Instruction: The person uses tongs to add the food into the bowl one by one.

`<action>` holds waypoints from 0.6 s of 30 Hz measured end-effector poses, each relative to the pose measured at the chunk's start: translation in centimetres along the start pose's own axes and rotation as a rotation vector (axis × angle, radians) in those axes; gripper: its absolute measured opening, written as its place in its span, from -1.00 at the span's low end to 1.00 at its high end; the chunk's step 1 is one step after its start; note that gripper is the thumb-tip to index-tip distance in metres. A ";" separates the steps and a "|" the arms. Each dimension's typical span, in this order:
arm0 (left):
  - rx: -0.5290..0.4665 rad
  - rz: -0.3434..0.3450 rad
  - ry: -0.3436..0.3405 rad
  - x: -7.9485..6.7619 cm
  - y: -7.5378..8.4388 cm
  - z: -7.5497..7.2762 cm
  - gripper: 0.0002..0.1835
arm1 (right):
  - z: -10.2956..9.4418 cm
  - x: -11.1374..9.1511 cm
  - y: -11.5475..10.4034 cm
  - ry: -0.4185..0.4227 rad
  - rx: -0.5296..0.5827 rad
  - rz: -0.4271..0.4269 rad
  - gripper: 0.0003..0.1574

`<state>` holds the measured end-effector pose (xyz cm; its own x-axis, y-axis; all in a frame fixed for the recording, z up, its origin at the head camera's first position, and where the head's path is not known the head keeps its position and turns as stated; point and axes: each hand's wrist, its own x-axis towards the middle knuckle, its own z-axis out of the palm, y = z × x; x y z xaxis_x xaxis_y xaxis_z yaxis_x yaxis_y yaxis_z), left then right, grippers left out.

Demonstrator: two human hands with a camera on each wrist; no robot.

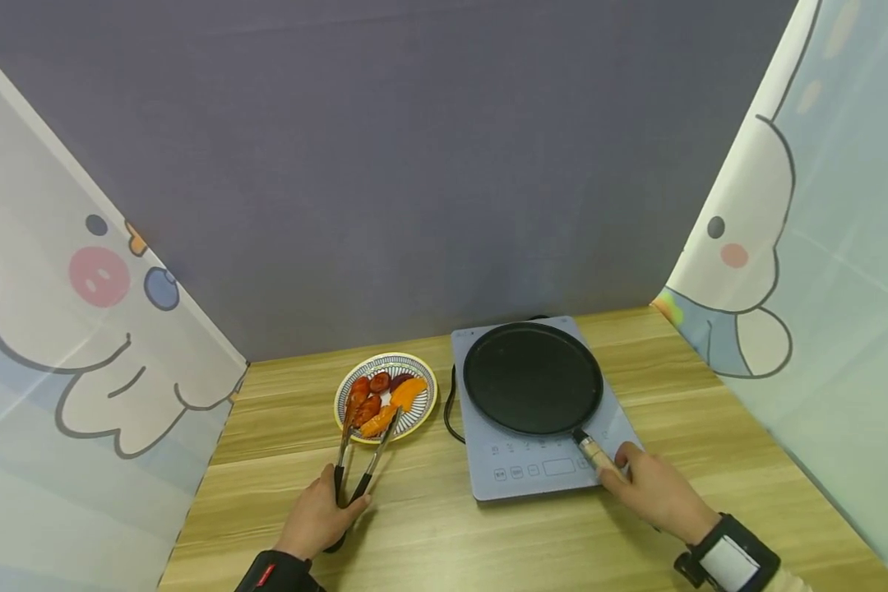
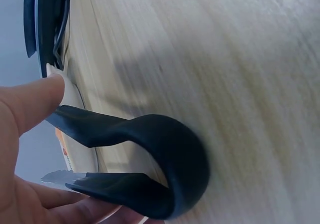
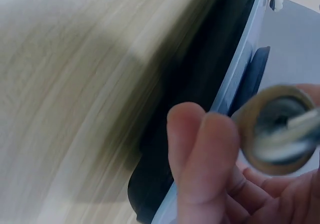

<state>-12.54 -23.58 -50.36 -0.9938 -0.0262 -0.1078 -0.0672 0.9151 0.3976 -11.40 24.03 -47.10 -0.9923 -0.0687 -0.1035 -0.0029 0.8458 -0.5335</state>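
My left hand [image 1: 316, 516] holds a pair of tongs [image 1: 377, 457], thumb on one black arm and fingers on the other. The tongs' arms are spread, their tips over a patterned plate [image 1: 427, 413] at the edges of the food. On that plate lie reddish-brown pieces [image 1: 367, 409], an orange piece [image 1: 409, 393] and a dark purple piece. The left wrist view shows the tongs' rounded black bend [image 2: 187, 169] close up. At the right, my right hand [image 1: 659, 489] grips the wooden handle [image 1: 594, 452] of a flat black pan [image 1: 533, 378]; the handle's end [image 3: 247, 126] shows in the right wrist view.
Under the pan is a grey induction cooktop [image 1: 488, 473] with touch controls along its front. A black cord [image 1: 450, 411] runs beside it, between cooktop and plate. Both stand on a wood-grain table [image 1: 281, 444], with a grey panel [image 1: 444, 181] behind and cartoon-printed panels at the sides.
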 end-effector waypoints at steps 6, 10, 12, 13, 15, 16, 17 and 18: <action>0.001 -0.029 -0.011 0.1 -0.1 0.2 0.05 | 0.2 0.1 0.0 0.001 0.019 0.006 -0.64; -0.007 -0.030 0.001 0.1 0.1 0.1 0.02 | 0.3 0.1 0.0 -0.010 0.029 0.004 -0.70; -0.007 -0.026 0.017 0.0 0.2 0.1 0.01 | 0.3 0.1 0.0 -0.007 0.018 -0.005 -0.72; -0.007 -0.024 0.025 0.0 0.2 0.2 0.00 | 0.3 0.2 0.0 -0.004 0.011 -0.008 -0.73; -0.004 -0.020 0.043 0.0 0.2 0.2 0.00 | 0.3 0.3 0.0 0.003 0.000 -0.015 -0.76; -0.002 -0.020 0.053 0.0 0.2 0.3 0.00 | 0.3 0.3 0.0 0.008 -0.005 -0.018 -0.77; 0.001 -0.018 0.061 0.1 0.2 0.3 0.00 | 0.3 0.4 -0.1 0.012 -0.010 -0.020 -0.78; 0.004 -0.017 0.068 0.1 0.1 0.4 0.01 | 0.3 0.4 -0.1 0.013 -0.012 -0.022 -0.78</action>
<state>-12.60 -23.27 -50.72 -0.9962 -0.0692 -0.0527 -0.0844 0.9158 0.3927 -11.76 23.76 -47.39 -0.9935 -0.0803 -0.0812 -0.0258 0.8503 -0.5256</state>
